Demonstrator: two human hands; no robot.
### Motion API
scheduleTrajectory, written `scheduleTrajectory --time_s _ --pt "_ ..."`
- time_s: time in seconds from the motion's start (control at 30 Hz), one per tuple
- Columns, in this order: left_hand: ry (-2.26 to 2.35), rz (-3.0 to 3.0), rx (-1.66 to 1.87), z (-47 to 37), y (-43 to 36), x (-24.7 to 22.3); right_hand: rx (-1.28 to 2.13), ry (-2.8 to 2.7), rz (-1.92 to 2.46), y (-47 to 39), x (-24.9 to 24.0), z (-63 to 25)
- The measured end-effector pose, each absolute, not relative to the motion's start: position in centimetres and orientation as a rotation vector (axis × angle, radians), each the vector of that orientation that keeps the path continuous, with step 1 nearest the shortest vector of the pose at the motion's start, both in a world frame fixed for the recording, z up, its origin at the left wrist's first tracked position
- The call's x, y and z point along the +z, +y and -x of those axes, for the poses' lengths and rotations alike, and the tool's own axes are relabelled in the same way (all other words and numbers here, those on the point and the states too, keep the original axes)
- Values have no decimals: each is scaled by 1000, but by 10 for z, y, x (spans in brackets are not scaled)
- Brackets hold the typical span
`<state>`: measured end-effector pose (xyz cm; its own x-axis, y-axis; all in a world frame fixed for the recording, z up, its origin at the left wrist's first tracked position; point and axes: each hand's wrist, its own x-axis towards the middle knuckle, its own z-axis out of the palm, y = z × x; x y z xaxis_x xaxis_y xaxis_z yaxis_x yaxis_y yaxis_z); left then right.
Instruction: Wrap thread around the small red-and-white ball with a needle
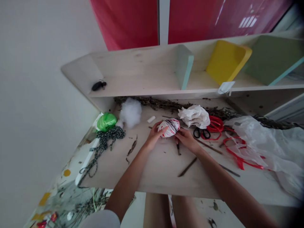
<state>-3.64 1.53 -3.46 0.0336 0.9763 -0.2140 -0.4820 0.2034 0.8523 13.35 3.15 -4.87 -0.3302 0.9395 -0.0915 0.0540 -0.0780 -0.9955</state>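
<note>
A white and red ball, wrapped round with strands and a dark band, is held just above the desk. My left hand grips it from the left, thumb across its front. At the ball's lower right edge, the fingers of my right hand are drawn together; what they pinch is hidden. A short dark twig shows just below those fingers. To the right, black-handled scissors lie partly under crumpled white paper, beside red ribbon.
On the left sit a green shiny ball, white stuffing and dark patterned cord. A small white roll lies behind my hands. Dried stems line the back under the shelf. Translucent plastic covers the right side.
</note>
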Motion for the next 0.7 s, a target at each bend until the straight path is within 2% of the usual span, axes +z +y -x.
scheduleTrajectory --time_s 0.23,0.47,0.7 --pt "934 -731 1202 42 21 -38 1540 -1392 1130 34 -50 -133" --pt "900 -596 910 55 47 -41 1629 -1326 1110 36 -45 -134" --pt "828 -508 1007 51 53 -45 1546 -1321 1069 35 -37 -139"
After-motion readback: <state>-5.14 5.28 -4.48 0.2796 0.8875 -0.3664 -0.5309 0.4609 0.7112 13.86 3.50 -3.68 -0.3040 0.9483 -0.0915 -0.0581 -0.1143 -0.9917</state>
